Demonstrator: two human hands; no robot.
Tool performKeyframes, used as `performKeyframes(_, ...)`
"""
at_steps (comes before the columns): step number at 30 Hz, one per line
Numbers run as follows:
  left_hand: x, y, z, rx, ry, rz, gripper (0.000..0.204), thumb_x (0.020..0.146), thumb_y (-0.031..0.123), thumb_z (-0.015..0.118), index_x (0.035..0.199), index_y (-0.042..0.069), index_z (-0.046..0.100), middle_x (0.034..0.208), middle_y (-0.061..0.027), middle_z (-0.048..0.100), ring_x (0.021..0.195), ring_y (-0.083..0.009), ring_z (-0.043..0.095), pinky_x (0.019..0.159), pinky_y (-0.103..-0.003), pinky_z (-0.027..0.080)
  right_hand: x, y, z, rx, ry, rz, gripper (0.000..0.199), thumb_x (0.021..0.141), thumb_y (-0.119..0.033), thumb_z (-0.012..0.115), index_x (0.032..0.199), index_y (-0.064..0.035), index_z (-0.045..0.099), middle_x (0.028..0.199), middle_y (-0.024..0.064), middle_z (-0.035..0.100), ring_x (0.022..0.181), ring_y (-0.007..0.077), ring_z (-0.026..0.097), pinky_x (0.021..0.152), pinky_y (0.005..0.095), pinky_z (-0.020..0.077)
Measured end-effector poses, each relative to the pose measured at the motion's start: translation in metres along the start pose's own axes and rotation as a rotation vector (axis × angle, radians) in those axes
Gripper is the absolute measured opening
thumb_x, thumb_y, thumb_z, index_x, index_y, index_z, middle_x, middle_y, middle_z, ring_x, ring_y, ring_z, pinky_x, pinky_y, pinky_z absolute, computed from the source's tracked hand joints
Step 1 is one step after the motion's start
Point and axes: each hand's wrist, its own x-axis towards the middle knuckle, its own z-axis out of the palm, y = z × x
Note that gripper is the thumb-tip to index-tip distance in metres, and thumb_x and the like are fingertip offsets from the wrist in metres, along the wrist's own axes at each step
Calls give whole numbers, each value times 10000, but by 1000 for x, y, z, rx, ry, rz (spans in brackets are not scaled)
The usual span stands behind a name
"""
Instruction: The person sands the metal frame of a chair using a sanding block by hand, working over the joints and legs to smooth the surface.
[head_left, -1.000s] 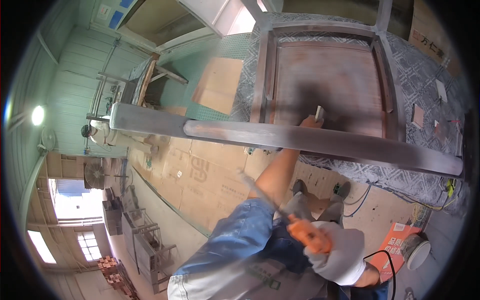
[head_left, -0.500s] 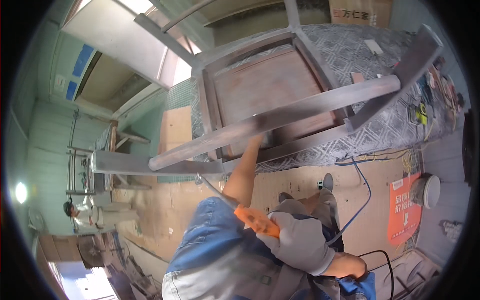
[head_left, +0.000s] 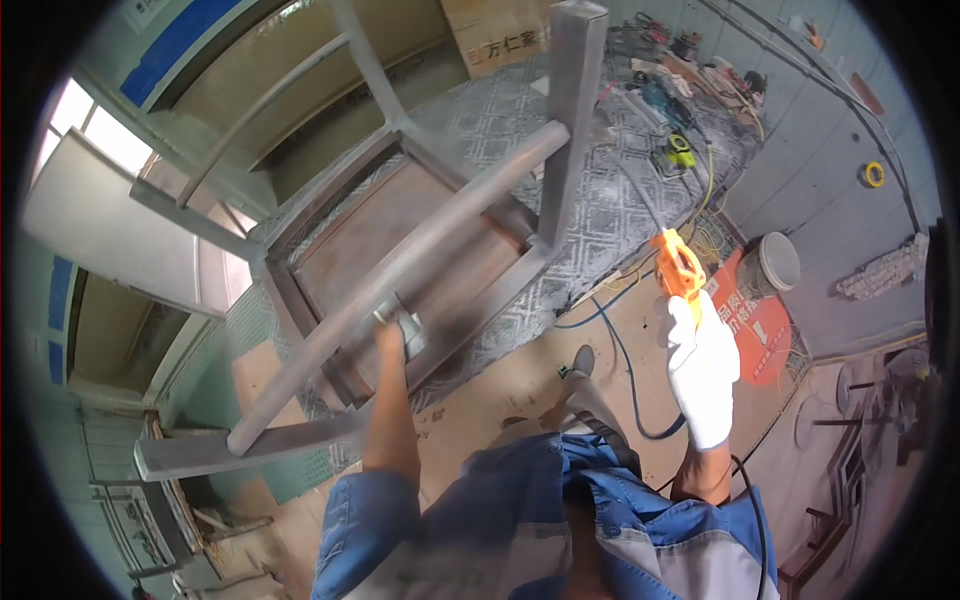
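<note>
A grey-brown wooden chair frame (head_left: 402,252) with a recessed brown panel (head_left: 385,225) lies on a patterned cloth (head_left: 480,115). My bare left hand (head_left: 388,318) reaches under the long slanting rail, by the panel's near edge. Its fingers are closed around a pale grey-white thing (head_left: 410,328) whose kind I cannot make out. Out to the right of the chair, my white-gloved right hand (head_left: 703,370) grips an orange air blow gun (head_left: 678,265). The gun's thin metal nozzle (head_left: 645,198) points up and away, over the cloth's right side.
Tools and a yellow-green tape measure (head_left: 680,152) clutter the cloth's far right. A blue hose (head_left: 625,370) loops over the floor near my feet. A white bucket (head_left: 768,265) stands by the right wall, beside a red sheet (head_left: 757,335). A black cable (head_left: 752,495) runs past my right forearm.
My view has turned toward the right. My right hand has lifted the blow gun from before my body out to the right. The left hand, mostly hidden behind the rail before, now shows.
</note>
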Motion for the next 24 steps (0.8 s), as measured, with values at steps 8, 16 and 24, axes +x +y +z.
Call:
performKeyframes(8, -45, 53, 12, -342, 275, 451, 521, 1038, 436, 612, 1163, -66, 670, 1042, -129, 711, 898, -239, 624, 846, -407, 491, 30, 17, -13, 149, 34, 69, 204, 966, -226, 654, 1078, -60, 692, 712, 89, 628, 570, 246, 597, 544, 367, 458)
performKeyframes(16, -189, 99, 42, -484, -225, 266, 348, 1047, 279, 557, 1127, -43, 659, 1010, -124, 681, 890, -243, 642, 780, -393, 514, 8, 92, 30, 140, -1007, -192, 462, 991, -519, 597, 900, -80, 710, 605, 134, 642, 520, 333, 632, 518, 439, 499)
performKeyframes(24, -222, 114, 32, -324, -314, 195, 295, 1024, 232, 631, 1197, -6, 656, 989, -101, 699, 877, -203, 658, 779, -340, 515, 39, 146, 59, 756, -1412, 142, 408, 988, -419, 641, 1080, -35, 744, 842, 55, 730, 670, 122, 634, 619, 279, 506)
